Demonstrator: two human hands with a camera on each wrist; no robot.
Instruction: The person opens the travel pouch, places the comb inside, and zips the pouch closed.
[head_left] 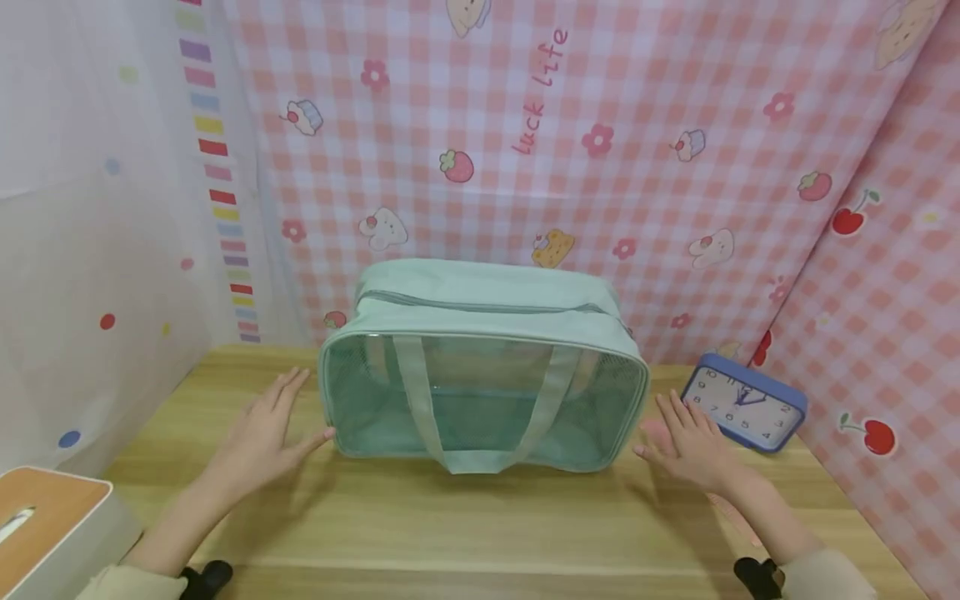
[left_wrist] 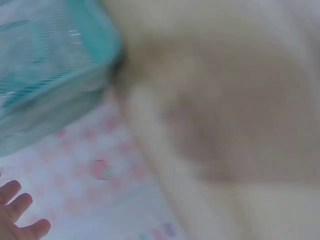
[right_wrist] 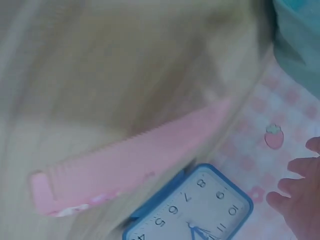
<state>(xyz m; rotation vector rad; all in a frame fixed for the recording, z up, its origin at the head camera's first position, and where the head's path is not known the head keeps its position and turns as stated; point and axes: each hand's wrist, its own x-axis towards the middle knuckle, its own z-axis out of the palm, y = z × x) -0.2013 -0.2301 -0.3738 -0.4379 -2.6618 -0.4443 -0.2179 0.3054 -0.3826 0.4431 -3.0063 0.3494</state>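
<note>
Pale green bag (head_left: 483, 367) stands on the wooden table (head_left: 450, 533), midway between the person's two hands, just in front of the checked cloth (head_left: 487, 125). Front panel see-through; zip runs along the top; strap handle hangs down the front, its loop reaching the lower edge.

Left hand (head_left: 262, 437) is beside the bag's left end: fingers straight, thumb spread out toward the lower corner. Whether the thumb tip touches the bag, I cannot tell. Grips nothing.

Right hand (head_left: 690, 442) is near the bag's right end, fingers extended and slightly parted, nothing held. Below it a pink comb (right_wrist: 130, 152) lies on the table, partly hidden by hand and forearm from the head view.

Blue-framed clock (head_left: 744, 403) sits just past the right fingertips, dial toward the person, near the side cloth with cherries (head_left: 862, 333).

Far left, near corner: white box with an orange-brown top (head_left: 52, 525), slot in the lid, well apart from the bag. Both sleeves are beige.
</note>
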